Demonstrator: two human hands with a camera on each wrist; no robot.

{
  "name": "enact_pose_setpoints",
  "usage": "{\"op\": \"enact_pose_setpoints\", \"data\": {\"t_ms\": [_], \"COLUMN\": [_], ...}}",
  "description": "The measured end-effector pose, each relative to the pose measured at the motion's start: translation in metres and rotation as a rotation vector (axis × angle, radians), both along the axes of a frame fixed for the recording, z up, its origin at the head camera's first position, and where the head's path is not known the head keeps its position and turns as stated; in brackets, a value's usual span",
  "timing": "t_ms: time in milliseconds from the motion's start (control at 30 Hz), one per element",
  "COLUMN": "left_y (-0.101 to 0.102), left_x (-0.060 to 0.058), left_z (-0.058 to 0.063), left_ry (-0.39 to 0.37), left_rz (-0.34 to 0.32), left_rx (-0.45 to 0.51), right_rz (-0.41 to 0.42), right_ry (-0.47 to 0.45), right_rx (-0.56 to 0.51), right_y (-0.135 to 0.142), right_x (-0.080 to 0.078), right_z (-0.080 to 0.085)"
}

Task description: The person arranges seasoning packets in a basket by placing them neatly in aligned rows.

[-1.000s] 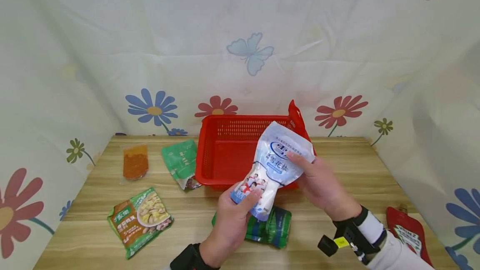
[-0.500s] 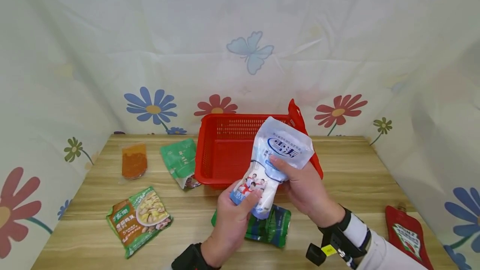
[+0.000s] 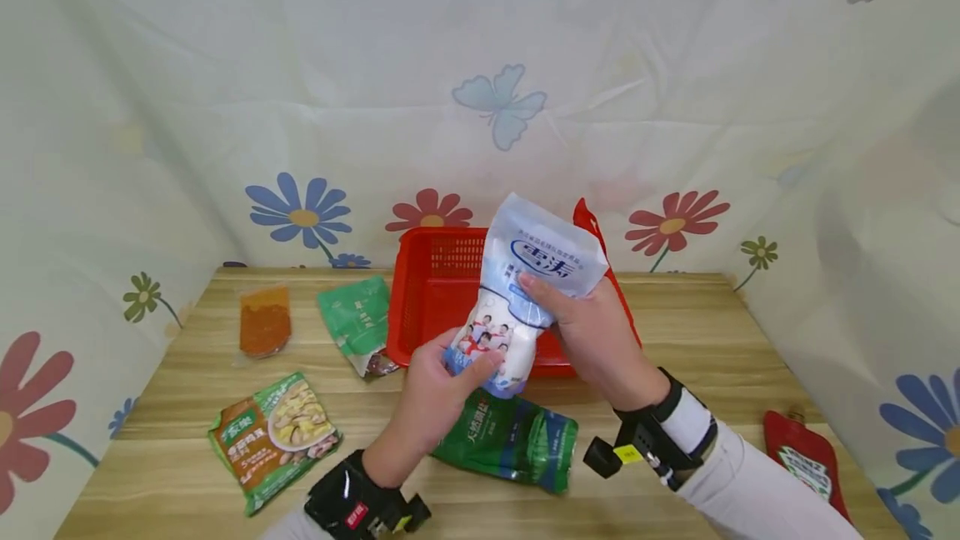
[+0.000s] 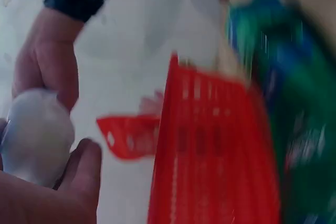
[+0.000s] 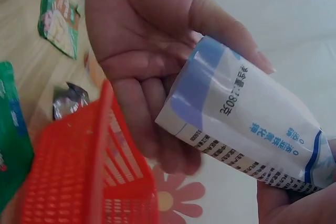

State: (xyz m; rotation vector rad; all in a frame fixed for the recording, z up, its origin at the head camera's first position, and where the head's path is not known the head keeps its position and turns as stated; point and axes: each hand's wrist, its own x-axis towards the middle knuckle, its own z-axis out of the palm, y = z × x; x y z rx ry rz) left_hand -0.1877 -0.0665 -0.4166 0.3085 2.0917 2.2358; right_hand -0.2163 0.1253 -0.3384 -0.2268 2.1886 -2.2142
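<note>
Both hands hold a white and light-blue salt pouch (image 3: 491, 307) in the air, tilted, above the near side of a red basket (image 3: 432, 298). My left hand (image 3: 438, 394) grips its lower end, thumb on the printed front. Higher up, my right hand (image 3: 600, 340) grips the pouch's right side, its thumb across the front. From the right wrist view, the pouch's printed side (image 5: 247, 114) shows, with the left palm behind its bottom end. In the left wrist view the pouch's rounded white base (image 4: 39, 135) sits between the two hands.
A green pouch (image 3: 517, 444) lies on the table in front of the basket. Left of the basket are a green packet (image 3: 358, 319), an orange-brown packet (image 3: 265, 323) and a brown-green soup packet (image 3: 277, 440). A red ketchup pouch (image 3: 806, 457) lies at the right edge.
The salt pouch and both hands have moved up and slightly left. My right hand has shifted its grip lower on the pouch, uncovering more of the print. More of the green pouch shows.
</note>
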Motion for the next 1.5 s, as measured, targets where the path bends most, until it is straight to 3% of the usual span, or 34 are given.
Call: {"op": "enact_pose_setpoints", "data": {"t_ms": [133, 200, 300, 367, 467, 600, 867, 1200, 1500], "left_y": [-0.02, -0.027, -0.032, -0.032, -0.029, -0.026, -0.023, -0.022, -0.021], "left_x": [-0.021, -0.029, -0.037, -0.04, -0.041, -0.042, -0.045, -0.046, -0.047], "left_z": [0.011, 0.015, 0.014, 0.012, 0.006, -0.002, -0.01, -0.011, -0.012], "left_ry": [0.104, 0.129, 0.163, 0.207, 0.286, 0.357, 0.4, 0.412, 0.421], "left_rz": [0.012, 0.002, -0.061, -0.114, -0.18, -0.223, -0.224, -0.222, -0.219], "left_rx": [-0.256, -0.436, -0.736, -0.888, -1.029, -1.145, -1.198, -1.196, -1.197], "right_rz": [-0.059, -0.084, -0.109, -0.119, -0.131, -0.105, -0.064, -0.056, 0.003], "right_ry": [0.067, 0.082, 0.083, 0.061, -0.002, -0.08, -0.195, -0.276, -0.362], "right_rx": [0.133, 0.218, 0.354, 0.421, 0.506, 0.596, 0.735, 0.934, 0.979], "right_y": [-0.002, -0.001, 0.001, 0.002, 0.001, -0.002, -0.006, -0.005, -0.005], "right_x": [-0.021, -0.033, -0.05, -0.06, -0.072, -0.086, -0.103, -0.121, -0.123], "right_z": [0.013, 0.019, 0.021, 0.02, 0.019, 0.02, 0.019, -0.001, -0.014]}}
